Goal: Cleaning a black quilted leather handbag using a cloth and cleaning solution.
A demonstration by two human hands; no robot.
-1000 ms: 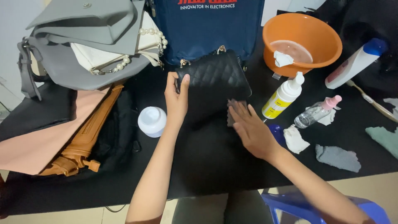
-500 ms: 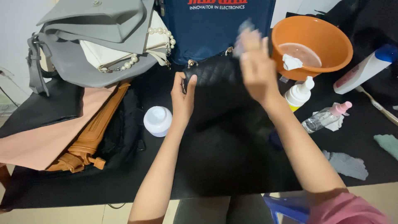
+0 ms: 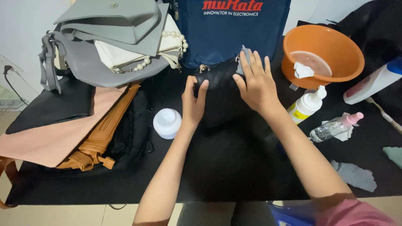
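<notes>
Black-covered table [image 3: 234,175] against a pale wall, crowded w/ bags and cleaning stuff. At the far middle lies a small black quilted handbag [image 3: 220,94], its gold strap rings near the navy bag [image 3: 232,31] behind it.

The person's left hand [image 3: 193,102] rests on the handbag's left edge, thumb and fingers curled over it, pinning it in place rather than gripping tight. The right hand [image 3: 256,83] lies flat and spread on the handbag's upper right corner, pressing a small grey cloth [image 3: 244,58] under the fingertips; only a bit of cloth shows past them.

Progress, as a judgement: wiping looks mid-way. The cloth sits at the top edge, so that area is being covered; the near part shows no visible difference, can't tell if it's done. Left pile – grey bag [image 3: 104,46], white bag w/ pearl strap [image 3: 134,54], tan bag [image 3: 96,142], pink one [image 3: 50,138] – sits untouched.

Nearby: white round jar [image 3: 167,122] just beside the left wrist; orange basin [image 3: 322,54] w/ a white wipe inside; pump bottle [image 3: 307,104], clear spray bottle [image 3: 335,127], big white bottle [image 3: 374,81] on the right; grey rag [image 3: 356,175] near the front edge.
</notes>
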